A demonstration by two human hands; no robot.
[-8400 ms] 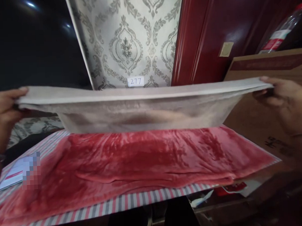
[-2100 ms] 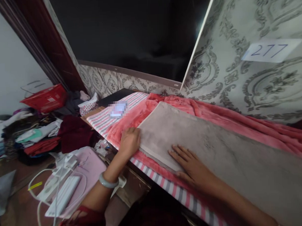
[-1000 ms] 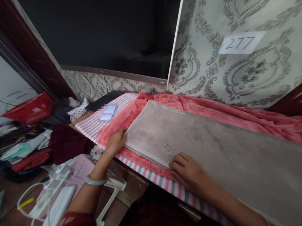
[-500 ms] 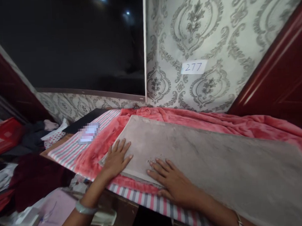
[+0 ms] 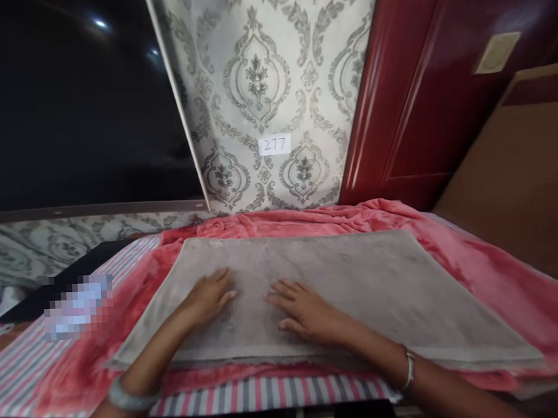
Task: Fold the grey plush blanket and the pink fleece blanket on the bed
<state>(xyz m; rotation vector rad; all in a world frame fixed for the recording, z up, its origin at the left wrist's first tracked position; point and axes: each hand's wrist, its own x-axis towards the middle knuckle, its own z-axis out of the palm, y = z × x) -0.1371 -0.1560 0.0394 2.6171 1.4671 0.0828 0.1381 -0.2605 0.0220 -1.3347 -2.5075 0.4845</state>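
Observation:
A grey towel-like cloth (image 5: pixel 356 279), seemingly folded in layers along its near edge, lies flat in front of me. On its left part my left hand (image 5: pixel 209 298) is open, palm down, with fingers pointing away and to the right. My right hand (image 5: pixel 306 309) is open too, its fingers stretched out over the cloth's middle. Neither hand grips anything. Beneath the grey cloth spreads a pink plush blanket (image 5: pixel 485 280), bunched up along the back. A striped cloth (image 5: pixel 268 394) shows under the blanket at the front and left.
A large dark screen (image 5: pixel 80 107) stands at the back left. A paper label reading 277 (image 5: pixel 275 144) is on the patterned wall. A red wooden panel (image 5: pixel 403 92) and a brown board (image 5: pixel 518 180) rise at the right. A pixelated patch (image 5: pixel 77 307) covers something at the left.
The view has swung to the right and now faces the grey cloth squarely. My left hand has moved from the cloth's left edge inward; both hands stay open on it.

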